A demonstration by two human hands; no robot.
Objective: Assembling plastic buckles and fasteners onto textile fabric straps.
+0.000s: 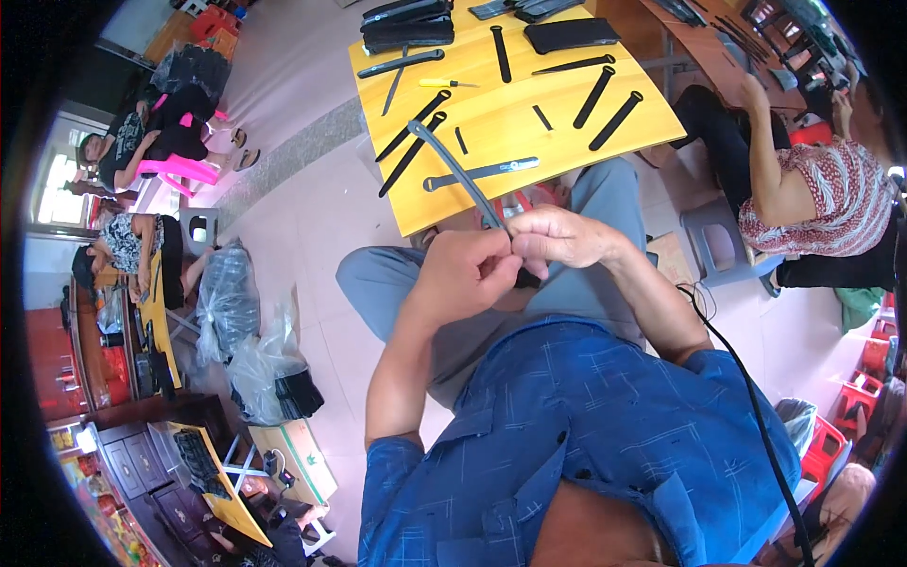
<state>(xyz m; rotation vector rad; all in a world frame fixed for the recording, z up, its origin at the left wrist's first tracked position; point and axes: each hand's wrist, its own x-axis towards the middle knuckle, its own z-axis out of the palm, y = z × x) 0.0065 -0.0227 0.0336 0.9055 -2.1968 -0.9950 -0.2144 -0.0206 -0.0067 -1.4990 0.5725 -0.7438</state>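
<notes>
A long dark strap (453, 168) with a rounded looped end slants up over the near edge of the yellow table (491, 128). Its lower end is pinched by my left hand (463, 272), with fingers curled inward. My right hand (562, 236) grips the same end, thumb and forefinger pressed together beside the left fingertips. What lies between the fingertips is mostly hidden. Both hands are above my lap. On the table just beyond them lies another strap (482, 174), with a ring end and a pale printed patch.
Several black straps (593, 97) and short black strips (542, 117) lie about the table, with a yellow-handled thin tool (444, 83). Bundled straps (408, 28) and a black pouch (571, 36) sit at the far edge. Clear plastic bags (227, 298) stand left; co-workers sit on both sides.
</notes>
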